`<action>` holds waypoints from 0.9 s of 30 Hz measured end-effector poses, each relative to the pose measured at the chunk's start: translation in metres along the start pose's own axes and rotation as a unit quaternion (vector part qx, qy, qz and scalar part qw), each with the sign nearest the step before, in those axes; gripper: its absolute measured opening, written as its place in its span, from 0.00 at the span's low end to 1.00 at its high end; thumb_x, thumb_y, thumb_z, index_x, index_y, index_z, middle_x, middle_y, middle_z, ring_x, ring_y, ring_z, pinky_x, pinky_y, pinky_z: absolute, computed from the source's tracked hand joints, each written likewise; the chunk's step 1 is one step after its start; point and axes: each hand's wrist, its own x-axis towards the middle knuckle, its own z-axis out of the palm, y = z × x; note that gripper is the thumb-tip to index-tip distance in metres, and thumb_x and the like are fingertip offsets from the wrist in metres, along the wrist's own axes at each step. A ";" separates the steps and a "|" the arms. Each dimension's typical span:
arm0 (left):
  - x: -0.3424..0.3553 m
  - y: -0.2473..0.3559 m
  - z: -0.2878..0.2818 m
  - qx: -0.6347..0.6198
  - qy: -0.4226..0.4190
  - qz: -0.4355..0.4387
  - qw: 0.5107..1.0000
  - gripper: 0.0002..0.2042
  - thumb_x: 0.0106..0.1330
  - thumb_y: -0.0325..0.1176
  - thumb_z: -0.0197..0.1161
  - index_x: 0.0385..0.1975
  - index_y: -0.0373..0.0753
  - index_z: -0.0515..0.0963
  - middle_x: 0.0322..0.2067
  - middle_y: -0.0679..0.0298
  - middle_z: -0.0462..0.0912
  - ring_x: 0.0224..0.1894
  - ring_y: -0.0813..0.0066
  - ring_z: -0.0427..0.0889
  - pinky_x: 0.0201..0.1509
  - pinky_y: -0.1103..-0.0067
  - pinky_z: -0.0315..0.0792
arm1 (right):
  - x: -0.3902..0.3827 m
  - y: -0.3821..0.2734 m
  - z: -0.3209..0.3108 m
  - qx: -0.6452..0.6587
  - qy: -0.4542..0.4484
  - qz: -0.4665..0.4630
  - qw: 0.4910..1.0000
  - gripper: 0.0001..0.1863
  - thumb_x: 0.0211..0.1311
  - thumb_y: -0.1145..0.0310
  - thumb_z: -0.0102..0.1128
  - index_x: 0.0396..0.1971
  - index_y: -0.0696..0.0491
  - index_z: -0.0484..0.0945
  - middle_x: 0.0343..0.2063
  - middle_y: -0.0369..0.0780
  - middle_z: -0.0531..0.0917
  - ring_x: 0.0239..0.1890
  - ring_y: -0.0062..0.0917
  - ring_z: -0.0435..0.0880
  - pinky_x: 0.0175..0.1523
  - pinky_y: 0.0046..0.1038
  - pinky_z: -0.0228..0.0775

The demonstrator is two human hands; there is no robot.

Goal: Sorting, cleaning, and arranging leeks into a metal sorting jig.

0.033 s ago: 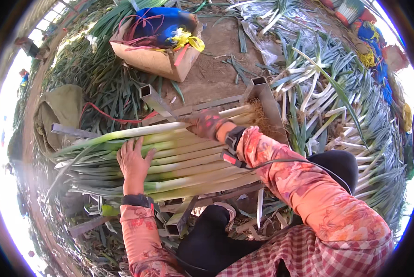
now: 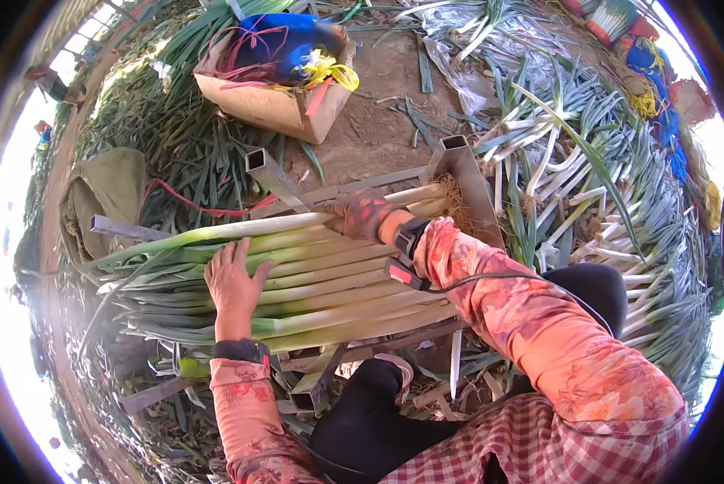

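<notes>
A row of long leeks lies side by side across a metal frame, white shanks toward the right and green leaves toward the left. My right hand, in a dark patterned glove, is closed on the white end of one leek lying along the far side of the row. My left hand rests bare on the green part of the row, fingers spread. Hairy roots show against the frame's right end plate.
Beyond the frame stands a cardboard box with a blue bundle and coloured ties. Loose leeks are heaped on the right. A green cloth hangs at the left, and square metal posts stick up around the row.
The held leek's leaf tip reaches slightly farther left. Both hands stay in nearly the same places.
</notes>
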 end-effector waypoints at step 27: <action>0.043 -0.011 0.017 0.017 -0.009 -0.067 0.998 0.19 0.65 0.48 0.46 0.50 0.49 0.74 0.53 0.66 0.72 0.59 0.66 0.63 0.64 0.66 0.50 | -0.063 0.051 -0.042 -0.225 -0.031 0.157 0.961 0.23 0.61 0.46 0.43 0.48 0.43 0.75 0.42 0.47 0.79 0.46 0.42 0.77 0.51 0.40 0.67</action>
